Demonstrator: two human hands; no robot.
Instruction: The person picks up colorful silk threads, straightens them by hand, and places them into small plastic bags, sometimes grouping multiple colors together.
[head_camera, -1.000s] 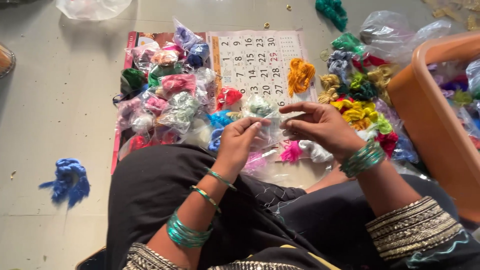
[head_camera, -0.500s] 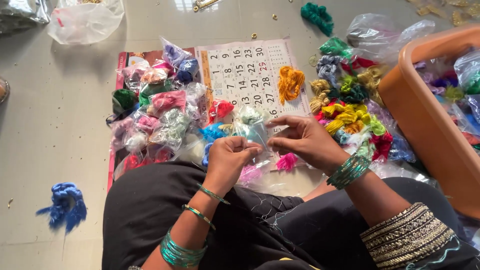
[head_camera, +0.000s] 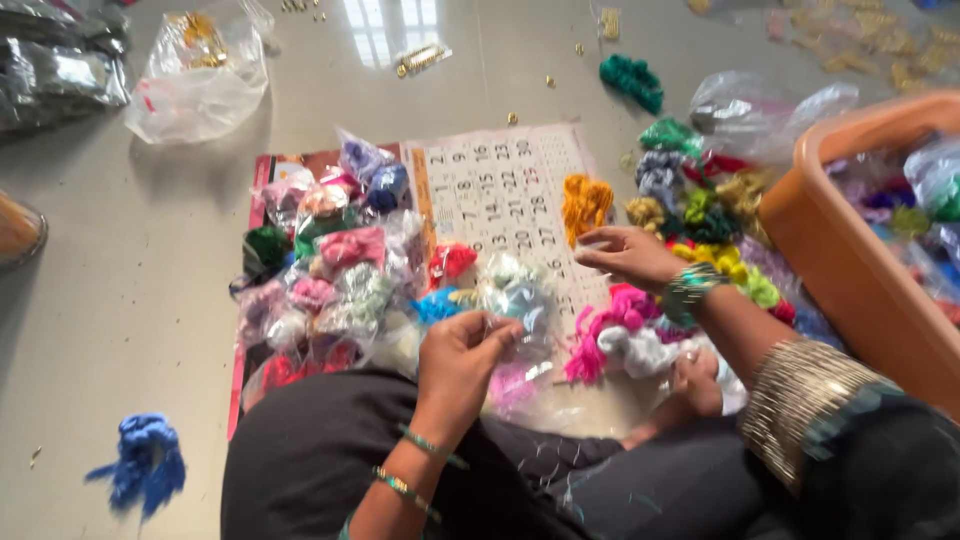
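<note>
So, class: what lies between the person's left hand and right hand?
In the head view, a clear plastic packet held at the left hand, then printed calendar sheet and part of a pink thread bundle before the right hand.

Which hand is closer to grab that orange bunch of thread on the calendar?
The right hand, most likely. It stretches out over the calendar, fingertips just below the orange thread bunch. The left hand sits nearer the lap, pinching a clear plastic packet, so it is busy and farther away.
</note>
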